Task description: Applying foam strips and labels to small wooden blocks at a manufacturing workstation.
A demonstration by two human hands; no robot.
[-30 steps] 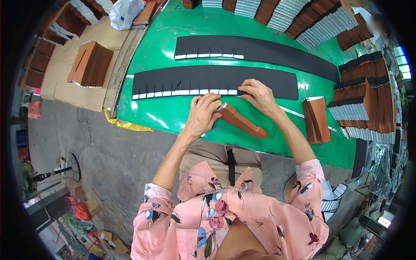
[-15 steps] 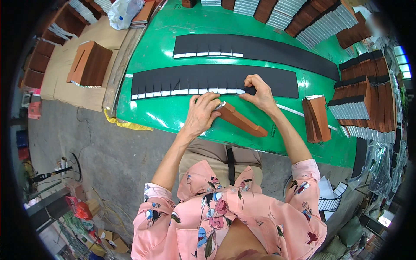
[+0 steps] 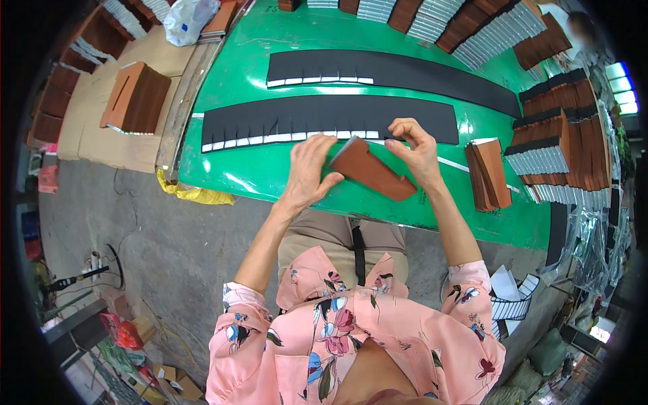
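My left hand (image 3: 310,170) holds the near end of a flat brown folded carton (image 3: 370,171) and tilts it up off the green table (image 3: 256,169). My right hand (image 3: 413,147) is beside the carton's far edge, its fingertips pinched on a small black strip piece at the lower edge of the near black sheet (image 3: 324,116). That long black sheet is cut into tabs with white ends along its near edge. A second long black sheet (image 3: 398,71) lies behind it.
A short stack of brown cartons (image 3: 489,174) lies to the right on the table. Rows of brown and grey cartons (image 3: 560,145) line the right and far edges. A brown box (image 3: 135,98) sits on cardboard to the left. A yellow rag (image 3: 192,194) hangs off the table's near edge.
My left hand has lifted the brown carton's end off the table. My right hand has risen slightly and now pinches at the black sheet's near edge.
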